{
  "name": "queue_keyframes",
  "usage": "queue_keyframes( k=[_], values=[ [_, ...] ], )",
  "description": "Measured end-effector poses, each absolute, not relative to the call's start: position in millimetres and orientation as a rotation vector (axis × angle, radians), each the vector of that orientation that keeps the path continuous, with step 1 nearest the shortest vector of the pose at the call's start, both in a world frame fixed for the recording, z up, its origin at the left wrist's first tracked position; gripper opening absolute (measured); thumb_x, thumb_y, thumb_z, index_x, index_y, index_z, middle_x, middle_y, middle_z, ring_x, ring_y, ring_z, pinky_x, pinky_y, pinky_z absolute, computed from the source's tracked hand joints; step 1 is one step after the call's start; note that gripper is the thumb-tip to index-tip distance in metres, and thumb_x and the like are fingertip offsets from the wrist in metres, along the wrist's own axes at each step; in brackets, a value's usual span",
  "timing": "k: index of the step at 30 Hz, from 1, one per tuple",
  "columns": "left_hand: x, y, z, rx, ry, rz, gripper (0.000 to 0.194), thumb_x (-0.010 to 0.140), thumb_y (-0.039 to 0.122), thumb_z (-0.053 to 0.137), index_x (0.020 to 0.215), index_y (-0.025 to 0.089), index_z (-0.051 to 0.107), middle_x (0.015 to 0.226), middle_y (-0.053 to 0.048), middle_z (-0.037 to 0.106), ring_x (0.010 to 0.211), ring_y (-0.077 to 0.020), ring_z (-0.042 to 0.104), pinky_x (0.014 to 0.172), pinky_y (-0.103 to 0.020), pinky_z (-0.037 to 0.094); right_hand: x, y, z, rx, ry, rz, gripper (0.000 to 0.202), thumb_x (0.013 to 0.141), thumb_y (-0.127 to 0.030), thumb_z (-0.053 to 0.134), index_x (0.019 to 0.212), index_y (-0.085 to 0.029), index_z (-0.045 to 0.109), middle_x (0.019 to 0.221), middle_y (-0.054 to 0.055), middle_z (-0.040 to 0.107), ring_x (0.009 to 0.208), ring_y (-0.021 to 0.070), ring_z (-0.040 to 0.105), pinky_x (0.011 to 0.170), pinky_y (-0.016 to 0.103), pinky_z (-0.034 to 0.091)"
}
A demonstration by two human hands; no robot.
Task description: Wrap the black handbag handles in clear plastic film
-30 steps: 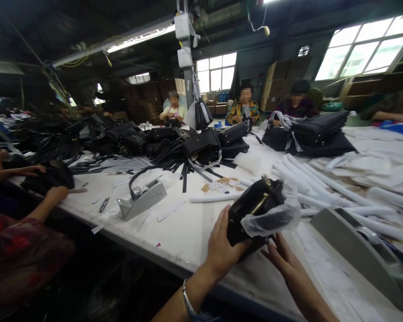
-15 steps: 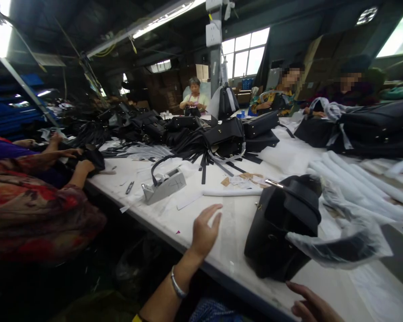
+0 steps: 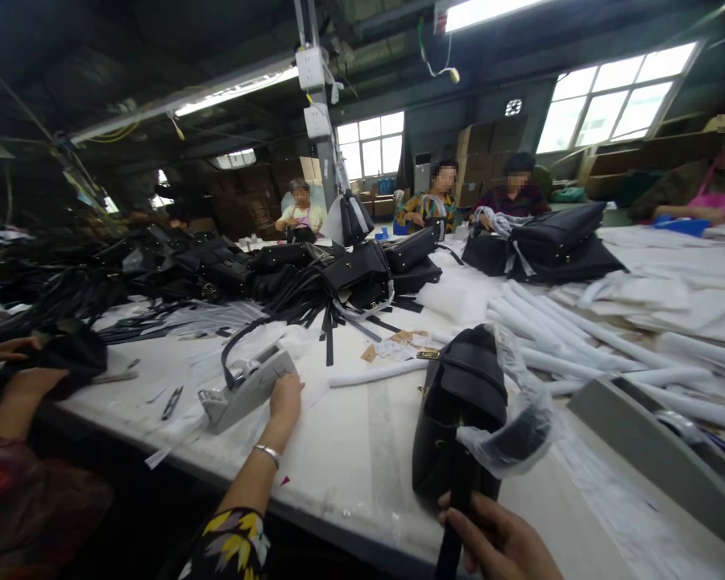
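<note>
My left hand point(image 3: 286, 399), with a silver bangle on its wrist, is at the right end of a grey tape dispenser point(image 3: 250, 387); its fingertips are partly hidden against it. A black strap point(image 3: 456, 515) is pinched between the thumb and fingers of my right hand point(image 3: 495, 532), low in the picture. Just above that hand a black bag point(image 3: 459, 395) stands upright on the white table point(image 3: 338, 451). Clear plastic wraps the bag's handle point(image 3: 519, 435) on its right side.
A second dispenser point(image 3: 664, 451) stands at the right. White rolls point(image 3: 556, 330) and piled black bags point(image 3: 350, 270) lie farther back. A co-worker's hands point(image 3: 30, 374) hold black material at the left. Other people sit across the table.
The view has turned right. My left hand has moved left from above the table to the dispenser. My right hand has come up and taken hold of the black strap.
</note>
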State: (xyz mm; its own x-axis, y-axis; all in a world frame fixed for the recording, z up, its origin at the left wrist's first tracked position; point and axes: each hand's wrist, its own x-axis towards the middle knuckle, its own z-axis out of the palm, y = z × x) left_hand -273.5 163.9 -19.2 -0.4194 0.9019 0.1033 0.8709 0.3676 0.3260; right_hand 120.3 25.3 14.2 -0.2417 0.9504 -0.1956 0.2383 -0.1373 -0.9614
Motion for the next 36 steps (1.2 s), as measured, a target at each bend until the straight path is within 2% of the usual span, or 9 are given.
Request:
queue_keyframes(
  k=[7,12,15,19,22,26,31,33,36],
  values=[
    [-275,161,-9,1.529,2.525,0.622,0.028,0.094,0.035,0.062,0.115,0.016,0.062,0.116,-0.009,0.064,0.101,-0.0229,0.064,0.088,-0.045,0.054,130,26,7,-1.358,-1.639,1.39,0.052,0.081,-0.065,0.06,0.099,-0.018,0.076,0.077,0.006,0.071,0.061,0.0178,0.062,0.058,0.025,0.048],
    [-260,147,8,1.61,2.343,1.017,0.027,0.095,0.036,0.061,0.113,0.016,0.063,0.124,-0.01,0.062,0.112,-0.0251,0.06,0.097,-0.049,0.05,134,26,4,-1.347,-1.669,1.413,0.052,0.083,-0.065,0.058,0.097,-0.018,0.075,0.064,0.002,0.063,0.061,0.0174,0.059,0.057,0.024,0.046],
    [-237,132,17,1.627,2.132,1.236,0.027,0.099,0.036,0.051,0.112,0.015,0.06,0.115,-0.011,0.067,0.106,-0.0229,0.065,0.093,-0.044,0.052,134,27,5,-1.32,-1.656,1.429,0.047,0.084,-0.062,0.06,0.088,-0.017,0.075,0.062,0.001,0.061,0.06,0.0158,0.058,0.056,0.023,0.045],
    [-183,98,21,1.643,1.821,1.329,0.029,0.1,0.042,0.042,0.103,0.017,0.058,0.098,-0.009,0.073,0.079,-0.0182,0.071,0.073,-0.031,0.056,128,25,8,-1.253,-1.531,1.522,0.048,0.082,-0.06,0.064,0.099,-0.017,0.076,0.078,0.005,0.07,0.059,0.0144,0.058,0.055,0.024,0.047],
    [-134,61,20,1.677,1.687,1.317,0.024,0.095,0.042,0.055,0.099,0.019,0.063,0.095,-0.007,0.072,0.082,-0.0186,0.07,0.076,-0.03,0.055,122,22,14,-1.238,-1.449,1.591,0.052,0.08,-0.058,0.068,0.113,-0.019,0.074,0.09,0.006,0.074,0.059,0.0138,0.058,0.056,0.025,0.049],
    [-83,15,15,1.692,1.612,1.278,0.021,0.086,0.032,0.069,0.105,0.023,0.067,0.102,-0.005,0.072,0.09,-0.0199,0.067,0.084,-0.033,0.054,119,20,21,-1.181,-1.496,1.544,0.038,0.08,-0.054,0.068,0.09,-0.02,0.08,0.111,0.008,0.073,0.069,0.0158,0.062,0.064,0.027,0.051],
    [-59,-12,13,1.41,1.465,1.229,0.06,0.08,0.024,0.076,0.136,0.028,0.053,0.119,-0.006,0.068,0.096,-0.0195,0.069,0.09,-0.035,0.054,122,20,16,-1.274,-1.568,1.476,0.04,0.085,-0.052,0.064,0.091,-0.015,0.08,0.059,0.001,0.064,0.059,0.0151,0.057,0.059,0.025,0.044],
    [-57,-14,15,1.225,1.352,1.202,0.071,0.08,0.026,0.076,0.143,0.026,0.044,0.116,-0.007,0.07,0.1,-0.0206,0.069,0.092,-0.034,0.053,123,20,15,-1.292,-1.57,1.481,0.042,0.086,-0.052,0.063,0.098,-0.015,0.078,0.058,-0.001,0.061,0.061,0.0149,0.057,0.059,0.024,0.043],
    [-59,-12,18,1.055,1.343,1.188,0.067,0.082,0.031,0.074,0.142,0.019,0.047,0.094,-0.006,0.074,0.091,-0.0204,0.071,0.087,-0.032,0.053,125,20,18,-1.249,-1.588,1.505,0.04,0.087,-0.051,0.063,0.101,-0.017,0.077,0.067,0.001,0.065,0.064,0.0152,0.059,0.062,0.025,0.046]
  ],
)
